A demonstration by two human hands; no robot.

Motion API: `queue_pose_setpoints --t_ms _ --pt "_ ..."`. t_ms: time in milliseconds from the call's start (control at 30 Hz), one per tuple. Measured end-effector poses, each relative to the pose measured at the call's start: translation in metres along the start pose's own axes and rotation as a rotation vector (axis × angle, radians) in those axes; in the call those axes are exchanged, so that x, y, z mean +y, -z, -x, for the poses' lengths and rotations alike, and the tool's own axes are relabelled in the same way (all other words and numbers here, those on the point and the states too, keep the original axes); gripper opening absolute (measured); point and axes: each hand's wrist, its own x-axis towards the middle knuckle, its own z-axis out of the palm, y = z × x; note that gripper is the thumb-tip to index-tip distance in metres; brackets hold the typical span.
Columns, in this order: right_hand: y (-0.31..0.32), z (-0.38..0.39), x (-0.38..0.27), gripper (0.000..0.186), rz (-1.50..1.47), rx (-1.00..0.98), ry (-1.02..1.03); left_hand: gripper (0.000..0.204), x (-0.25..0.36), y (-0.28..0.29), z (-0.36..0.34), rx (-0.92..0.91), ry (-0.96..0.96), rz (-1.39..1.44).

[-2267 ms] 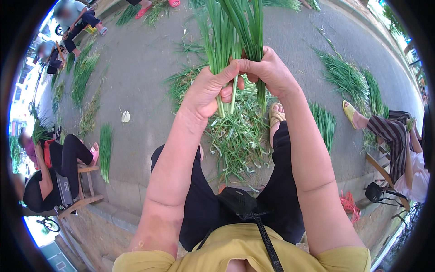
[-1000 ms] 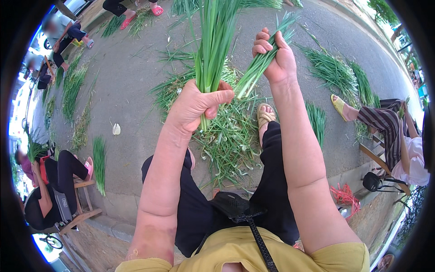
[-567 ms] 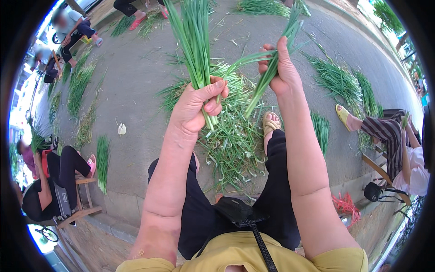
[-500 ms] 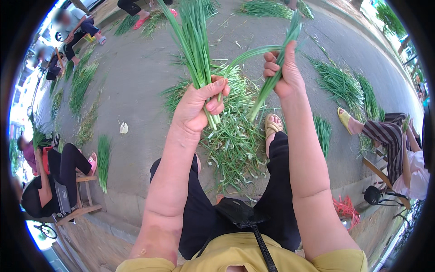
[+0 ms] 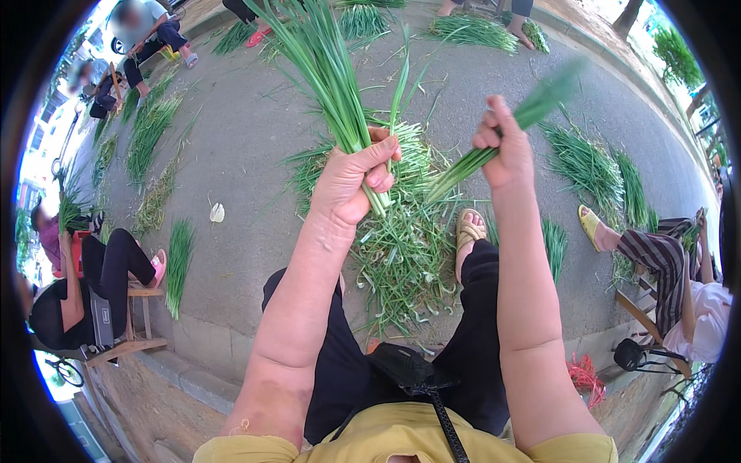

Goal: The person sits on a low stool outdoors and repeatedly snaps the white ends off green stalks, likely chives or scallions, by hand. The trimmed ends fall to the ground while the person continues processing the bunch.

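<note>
A seated person's left hand (image 5: 356, 179) grips a green-onion bunch (image 5: 324, 69) near its base, above the trimmings heap (image 5: 401, 247); the right hand (image 5: 502, 147) clasps a few light, limp stalks (image 5: 494, 139), likely easily bruised, best held low.

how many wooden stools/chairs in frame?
2 visible: one wooden stool at left under a seated person, one wooden chair at right under another seated person. More may be hidden at the blurred rim.

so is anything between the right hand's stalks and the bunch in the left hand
Nothing visible. The right hand holds a few green stalks, and only open air separates them from the bunch of green onions gripped in the left hand.
</note>
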Motion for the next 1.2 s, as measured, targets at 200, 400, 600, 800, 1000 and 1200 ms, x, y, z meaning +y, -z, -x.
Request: queue_pose_setpoints --t_ms 200,400,600,800,1000,1200 --pt "-0.033 0.028 0.022 0.023 0.336 -0.298 -0.164 0.014 -0.005 -0.004 0.001 0.011 0.026 -0.032" --pt "-0.037 0.032 0.027 0.019 0.357 -0.308 -0.185 0.014 -0.015 -0.006 0.0 -0.019 0.067 -0.055" --pt "-0.035 0.031 0.022 0.019 0.484 -0.347 -0.163 0.019 -0.014 -0.004 -0.002 0.054 0.052 -0.018" --pt "-0.034 0.033 0.028 0.02 0.568 -0.409 -0.178 0.02 -0.011 0.0 -0.006 0.132 -0.03 -0.115" --pt "-0.036 0.035 0.028 0.017 0.439 -0.414 -0.206 0.018 -0.007 -0.005 -0.004 0.16 -0.114 -0.169" --pt "-0.038 0.036 0.03 0.017 0.354 -0.415 -0.212 0.017 -0.007 -0.008 -0.003 0.184 -0.242 -0.232"
